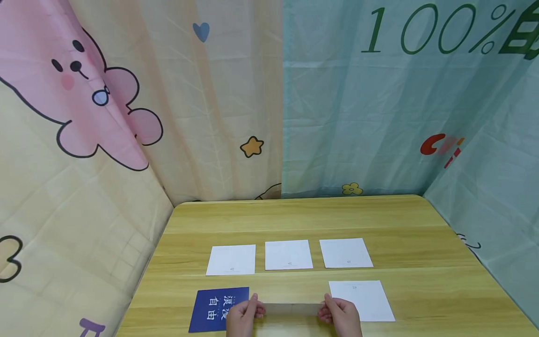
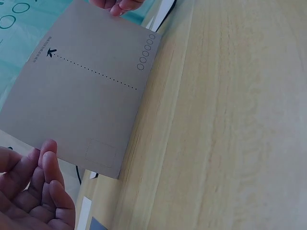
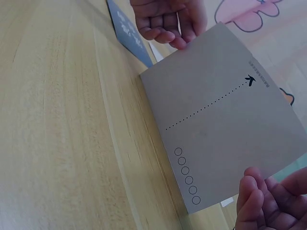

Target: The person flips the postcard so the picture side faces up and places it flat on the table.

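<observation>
A postcard stands raised between both hands at the front of the table, seen almost edge-on from the head. My left hand pinches one short side, and my right hand pinches the opposite one. The wrist views show the postcard's face with a dotted line, a small black bird-like mark, a row of circles and a faint stamp box. Whether its lower edge touches the wood cannot be told. A dark blue card with white characters lies by my left hand, which partly covers it. Beside my right hand lies a white card.
Behind the hands, three white cards lie in a row: left, middle and right. They rest flat on the wooden table. Printed curtains hang around the table's back and sides.
</observation>
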The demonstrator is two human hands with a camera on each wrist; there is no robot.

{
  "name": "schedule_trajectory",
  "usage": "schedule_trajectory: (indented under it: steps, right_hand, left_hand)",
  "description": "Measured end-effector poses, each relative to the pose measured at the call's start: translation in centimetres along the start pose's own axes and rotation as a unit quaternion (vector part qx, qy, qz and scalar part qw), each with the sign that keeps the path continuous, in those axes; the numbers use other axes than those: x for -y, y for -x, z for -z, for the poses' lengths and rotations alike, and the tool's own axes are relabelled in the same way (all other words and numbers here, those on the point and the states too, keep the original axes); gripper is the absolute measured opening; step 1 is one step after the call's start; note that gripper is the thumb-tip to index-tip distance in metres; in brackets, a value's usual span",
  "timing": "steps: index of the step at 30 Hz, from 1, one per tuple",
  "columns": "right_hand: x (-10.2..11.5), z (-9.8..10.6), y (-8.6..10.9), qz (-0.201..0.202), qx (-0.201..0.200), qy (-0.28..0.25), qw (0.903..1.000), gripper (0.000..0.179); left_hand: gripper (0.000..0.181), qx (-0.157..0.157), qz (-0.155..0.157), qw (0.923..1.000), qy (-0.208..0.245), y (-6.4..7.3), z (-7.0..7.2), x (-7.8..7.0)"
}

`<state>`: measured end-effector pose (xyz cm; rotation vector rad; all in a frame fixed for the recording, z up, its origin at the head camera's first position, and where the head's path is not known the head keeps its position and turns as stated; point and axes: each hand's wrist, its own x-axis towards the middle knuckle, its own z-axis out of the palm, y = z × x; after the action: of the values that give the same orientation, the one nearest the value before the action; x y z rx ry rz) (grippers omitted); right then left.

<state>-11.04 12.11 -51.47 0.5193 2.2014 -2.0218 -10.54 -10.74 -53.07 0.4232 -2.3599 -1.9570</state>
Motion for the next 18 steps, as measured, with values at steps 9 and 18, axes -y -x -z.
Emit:
schedule_trajectory:
  steps: [9,18]
  right_hand:
    - [-0.33,0.11,0.33,0.015,0.006,0.036,0.9992,0.037]
    - [-0.69,0.34,0.60,0.020,0.008,0.069,0.9974,0.036]
  left_hand:
    - [0.030,0.003,0.005,0.9999,0.016,0.14,-0.05,0.26]
    - [0.030,-0.002,-0.014,0.9997,-0.019,0.46,0.16,0.26]
